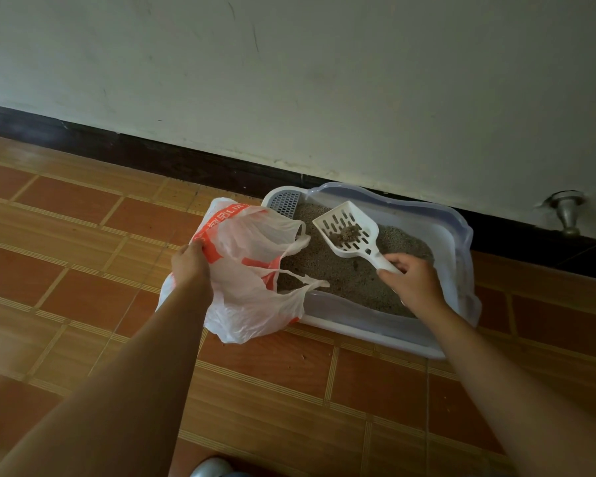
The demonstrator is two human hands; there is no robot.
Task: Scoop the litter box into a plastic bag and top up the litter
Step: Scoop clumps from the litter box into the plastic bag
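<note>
A pale blue litter box [458, 232] with grey litter [344, 270] stands on the floor against the wall. My right hand [413, 280] grips the handle of a white slotted scoop [350, 230], held above the litter with a brownish clump [346, 233] in its bowl. My left hand [190, 261] pinches the rim of a white plastic bag with orange print [252, 287]. The bag hangs open beside the box's left end, its handles draped over the box's edge.
The floor is orange-brown tile [83, 256], with a dark skirting board [152, 153] under a white wall. A metal door stop [569, 215] sticks out of the wall at the right. A pale shoe tip [210, 468] shows at the bottom edge.
</note>
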